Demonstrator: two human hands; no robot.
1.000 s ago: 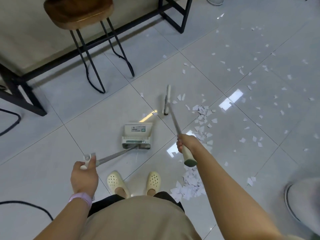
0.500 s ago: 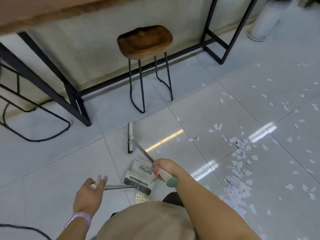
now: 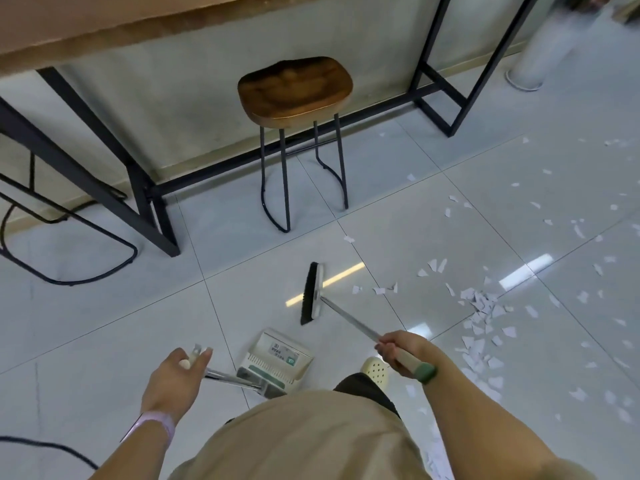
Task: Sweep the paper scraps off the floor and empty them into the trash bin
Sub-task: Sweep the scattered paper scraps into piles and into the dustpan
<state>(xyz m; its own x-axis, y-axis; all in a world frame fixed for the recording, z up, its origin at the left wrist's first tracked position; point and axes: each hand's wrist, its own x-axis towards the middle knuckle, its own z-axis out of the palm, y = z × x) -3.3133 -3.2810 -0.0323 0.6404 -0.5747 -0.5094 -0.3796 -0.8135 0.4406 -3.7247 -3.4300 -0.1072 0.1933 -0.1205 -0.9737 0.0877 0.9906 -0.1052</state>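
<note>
Since the frame one second earlier, the view has lifted from straight down at the feet toward the wall, so the stool [image 3: 295, 88] and the black table frame [image 3: 104, 161] now fill the upper half. The broom [image 3: 313, 294] head, then at the edge of the scrap pile, now lies well left of it, bristles facing left, just beyond the dustpan [image 3: 277, 358]. The dustpan has turned and sits closer to the body. Only one cream shoe [image 3: 375, 370] shows, against two before.

The scraps [image 3: 479, 306] lie on the pale tiled floor [image 3: 104, 323] to the right: a dense heap near the right forearm, with loose pieces spread toward the upper right and a few just right of the broom head. A white cylindrical base [image 3: 540, 53], blurred, stands at upper right; whether it is the bin cannot be told. A second stool's wire base [image 3: 69, 258] shows at left, and a black cable [image 3: 45, 445] crosses the lower left corner. The stool legs and table frame stand beyond the broom.

The right hand [image 3: 401, 348] is clenched round the broom handle just above its green end cap. The left hand [image 3: 180, 375], with a pink wristband, pinches the top of the dustpan's metal handle between thumb and fingers, the fingers only loosely curled.
</note>
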